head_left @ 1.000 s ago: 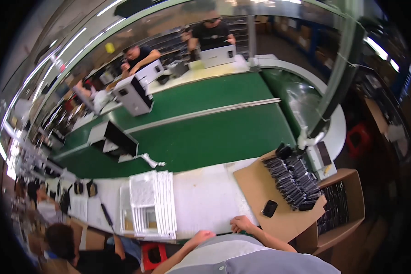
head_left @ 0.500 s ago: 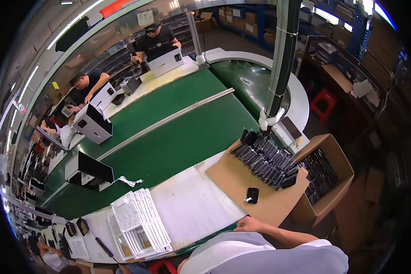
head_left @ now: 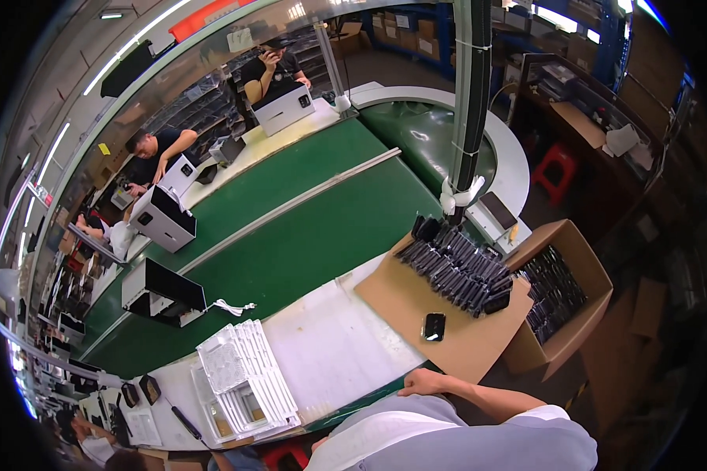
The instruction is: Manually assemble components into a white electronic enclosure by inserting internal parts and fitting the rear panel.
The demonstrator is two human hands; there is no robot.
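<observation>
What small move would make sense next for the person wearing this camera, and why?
Perhaps reach the right hand forward to the small black item: it lies alone on the cardboard sheet, apart from the dark packets, and it is the nearest loose piece to that hand, where nothing held is visible.

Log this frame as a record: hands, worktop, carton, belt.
Left hand: not in view
Right hand: curled at the near edge of the white worktop, no held item visible
Cardboard sheet: one small black piece, pile of dark wrapped pieces
Open carton: more dark pieces
Worktop, left: stacked white frames
Green belt: black-and-white casing, white cable
</observation>
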